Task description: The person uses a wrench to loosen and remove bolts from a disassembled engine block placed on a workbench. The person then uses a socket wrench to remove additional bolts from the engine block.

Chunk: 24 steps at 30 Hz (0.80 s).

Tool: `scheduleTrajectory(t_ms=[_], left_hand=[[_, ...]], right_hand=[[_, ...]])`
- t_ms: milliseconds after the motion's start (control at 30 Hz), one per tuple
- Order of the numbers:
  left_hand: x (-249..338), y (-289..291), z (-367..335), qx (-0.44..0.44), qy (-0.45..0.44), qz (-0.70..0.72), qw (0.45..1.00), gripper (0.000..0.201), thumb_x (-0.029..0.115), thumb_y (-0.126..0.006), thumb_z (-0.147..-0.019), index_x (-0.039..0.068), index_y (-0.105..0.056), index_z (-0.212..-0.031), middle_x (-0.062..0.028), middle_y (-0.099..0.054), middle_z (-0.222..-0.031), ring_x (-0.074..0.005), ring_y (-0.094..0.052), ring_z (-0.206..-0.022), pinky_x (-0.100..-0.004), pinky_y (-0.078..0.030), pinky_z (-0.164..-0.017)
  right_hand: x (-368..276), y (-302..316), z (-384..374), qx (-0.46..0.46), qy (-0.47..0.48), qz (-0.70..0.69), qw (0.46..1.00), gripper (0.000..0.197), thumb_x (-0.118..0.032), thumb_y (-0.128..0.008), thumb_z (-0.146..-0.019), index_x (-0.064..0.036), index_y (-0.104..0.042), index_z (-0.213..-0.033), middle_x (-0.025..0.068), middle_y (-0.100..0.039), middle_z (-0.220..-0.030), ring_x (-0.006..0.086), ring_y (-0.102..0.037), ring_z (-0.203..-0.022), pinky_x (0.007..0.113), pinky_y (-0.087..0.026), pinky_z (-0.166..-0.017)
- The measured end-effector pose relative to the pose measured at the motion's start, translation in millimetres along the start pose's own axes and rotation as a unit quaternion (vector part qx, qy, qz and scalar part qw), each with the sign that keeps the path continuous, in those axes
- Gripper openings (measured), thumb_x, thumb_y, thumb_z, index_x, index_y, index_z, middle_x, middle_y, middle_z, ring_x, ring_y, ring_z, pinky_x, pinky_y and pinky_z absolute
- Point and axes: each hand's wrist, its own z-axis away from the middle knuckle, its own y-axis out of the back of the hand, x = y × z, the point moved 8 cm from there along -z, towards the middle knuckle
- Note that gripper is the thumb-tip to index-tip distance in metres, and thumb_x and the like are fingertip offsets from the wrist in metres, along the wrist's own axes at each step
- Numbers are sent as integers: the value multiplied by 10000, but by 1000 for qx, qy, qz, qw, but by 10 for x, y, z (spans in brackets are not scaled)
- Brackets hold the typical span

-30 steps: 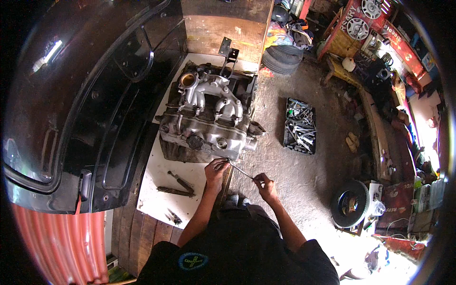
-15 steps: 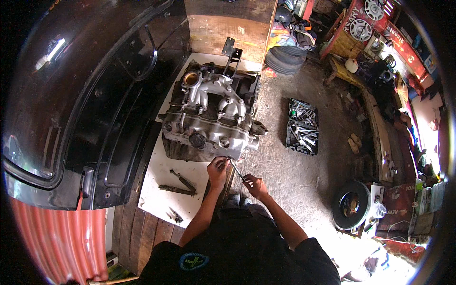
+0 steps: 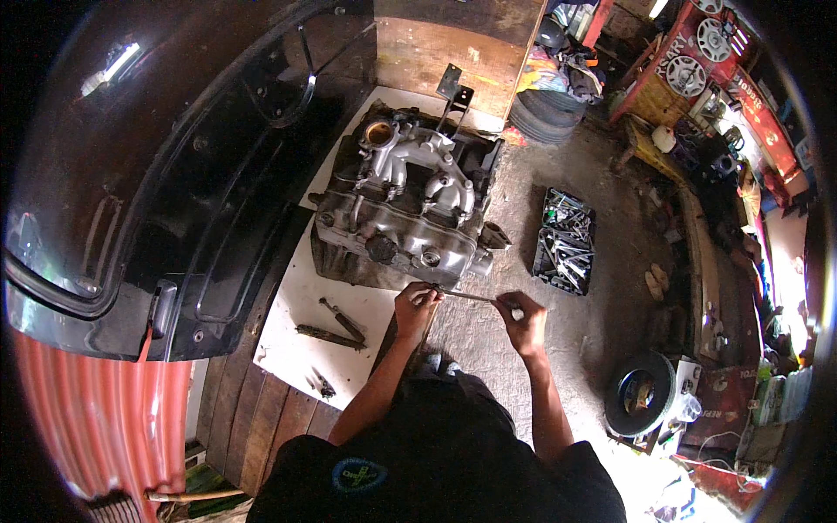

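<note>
An engine (image 3: 405, 209) with a silver intake manifold (image 3: 410, 157) rests on a white board. At its near lower edge, the bent fingers of my left hand (image 3: 413, 305) close around the head end of a slim metal wrench (image 3: 471, 297). The wrench points out to the right, almost level. Its far end is gripped in my right hand (image 3: 523, 326), thumb and fingers closed on it. Whatever the wrench head sits on is hidden behind my left fingers.
On the white board (image 3: 288, 344) lie two dark greasy tool-like parts (image 3: 336, 331) and some small metal pieces (image 3: 321, 383). A black tray (image 3: 565, 242) of wrenches and sockets is on the concrete floor. A black vehicle panel (image 3: 200, 200) borders the left; tires (image 3: 549, 113) stand at the back.
My right hand has swung outward to the right and slightly forward, turning the wrench from a slant to nearly level. My left hand stays at the engine edge. The view has shifted somewhat.
</note>
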Motion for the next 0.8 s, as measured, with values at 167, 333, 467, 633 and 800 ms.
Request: scheduleTrajectory(t_ms=[167, 333, 467, 633, 800], left_hand=[[114, -77, 39, -18, 11, 33, 999, 197, 12, -645, -855, -72, -549, -1004, -158, -645, -868, -239, -675, -771, -340, -583, -738], [148, -52, 117, -25, 32, 79, 996, 198, 14, -630, -865, -21, -557, -1045, -100, -630, -979, -170, -617, -912, -327, -551, -802], [91, 30, 202, 0, 39, 34, 999, 206, -21, -625, -856, -29, -569, -1054, -105, -633, -974, -183, -631, -871, -326, -545, -812], [-112, 242, 137, 18, 22, 11, 1000, 188, -16, -626, -856, -38, -592, -1039, -110, -643, -930, -194, -645, -839, -326, -542, -809], [183, 62, 62, 0, -4, -99, 995, 176, -10, -658, -826, -77, -621, -985, -129, -659, -941, -189, -647, -838, -315, -544, -802]], right_hand=[[-697, -407, -550, -13, 144, 5, 989, 176, -118, -735, -774, -2, -667, -888, 144, -674, -867, 306, -651, -801, 366, -518, -716], [-982, -575, -421, -82, 178, -3, 981, 125, -58, -747, -741, -14, -652, -810, 120, -661, -808, 294, -629, -729, 354, -502, -674], [-805, -352, -134, -61, 155, -49, 985, 141, -31, -725, -743, -12, -643, -857, 126, -655, -839, 307, -617, -772, 380, -498, -704], [-30, -214, 188, -4, -17, -60, 998, 98, -7, -689, -802, -6, -678, -900, 119, -692, -881, 200, -669, -740, 317, -525, -657], [664, -359, 609, -20, -71, 11, 997, 129, -88, -705, -806, -55, -693, -930, 119, -697, -872, 232, -684, -749, 334, -533, -639]])
